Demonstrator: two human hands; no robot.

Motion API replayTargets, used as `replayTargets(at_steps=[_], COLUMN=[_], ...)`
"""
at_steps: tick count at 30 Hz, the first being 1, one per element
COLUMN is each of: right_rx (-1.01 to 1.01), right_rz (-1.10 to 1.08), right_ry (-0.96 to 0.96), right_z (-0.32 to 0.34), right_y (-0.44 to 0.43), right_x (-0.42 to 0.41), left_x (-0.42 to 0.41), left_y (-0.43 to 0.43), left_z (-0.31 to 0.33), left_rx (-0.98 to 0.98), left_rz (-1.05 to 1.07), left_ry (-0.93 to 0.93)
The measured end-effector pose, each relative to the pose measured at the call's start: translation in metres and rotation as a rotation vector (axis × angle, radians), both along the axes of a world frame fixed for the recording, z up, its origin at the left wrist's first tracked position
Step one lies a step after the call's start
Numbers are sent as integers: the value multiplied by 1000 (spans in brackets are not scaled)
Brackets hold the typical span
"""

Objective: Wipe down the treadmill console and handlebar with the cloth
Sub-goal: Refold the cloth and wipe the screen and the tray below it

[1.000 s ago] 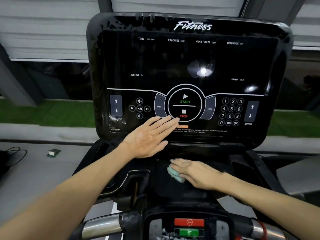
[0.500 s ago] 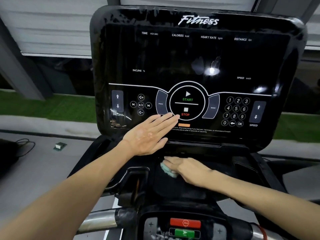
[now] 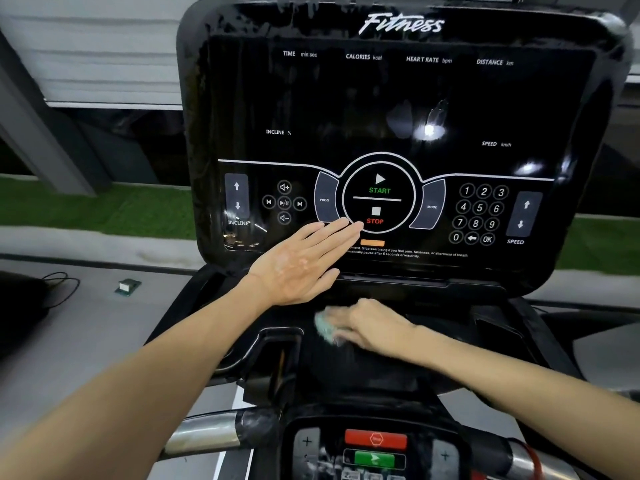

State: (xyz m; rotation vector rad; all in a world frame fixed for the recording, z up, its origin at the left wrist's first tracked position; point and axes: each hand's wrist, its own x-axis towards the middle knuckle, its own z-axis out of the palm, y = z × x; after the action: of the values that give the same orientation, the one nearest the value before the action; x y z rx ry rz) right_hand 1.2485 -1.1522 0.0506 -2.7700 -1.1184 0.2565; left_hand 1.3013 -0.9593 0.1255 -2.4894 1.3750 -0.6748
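Left hand (image 3: pixel 298 268) lies flat, fingers (image 3: pixel 334 233) straight, on the glossy black treadmill console (image 3: pixel 398 98). Below the console, right hand (image 3: pixel 374 327) presses a pale green cloth (image 3: pixel 323 325); grip blurred.

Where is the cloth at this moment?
In the head view, the cloth lies under the right hand on the black tray below the console, just below the left hand.

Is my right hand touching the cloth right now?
Touching. The head view shows the right hand lying on the teal cloth, which pokes out from under it.
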Motion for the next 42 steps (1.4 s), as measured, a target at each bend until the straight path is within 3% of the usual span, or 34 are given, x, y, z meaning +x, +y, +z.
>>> replayTargets(at_steps=[2,4,9,12,15,21,26,31,34,37,39,42], right_rx=[-49,39,182,127,121,160,62,213,83,-162,-75,113], right_rz=[-62,-23,160,148,-58,38,-151,49,37,-62,-74,42], right_ry=[-114,-89,245,86,-44,-27,-117,220,249,0,-34,173], right_z=[-3,-8,-6,-8,-12,-9,-10,4,13,17,9,2], right_y=[4,5,-8,-3,-2,-35,-45,-43,-69,-60,-42,-40], right_x=[-1,-12,-33,-17,-5,-29,-21,-50,-43,-20,-16,-34], left_x=[0,0,0,0,0,0,0,0,-1,-1,-1,-1], left_y=[0,0,0,1,1,0,0,0,0,0,0,0], left_z=[0,1,0,0,0,0,1,0,0,0,1,1], left_rx=[-5,-11,-5,-4,-2,-2,-5,-18,-40,-29,-23,-26], left_rz=[-2,-4,-3,-1,-2,-1,2,-8,-17,-11,-9,-6], left_ry=[11,16,15,14,19,13,16,9,10,15,5,14])
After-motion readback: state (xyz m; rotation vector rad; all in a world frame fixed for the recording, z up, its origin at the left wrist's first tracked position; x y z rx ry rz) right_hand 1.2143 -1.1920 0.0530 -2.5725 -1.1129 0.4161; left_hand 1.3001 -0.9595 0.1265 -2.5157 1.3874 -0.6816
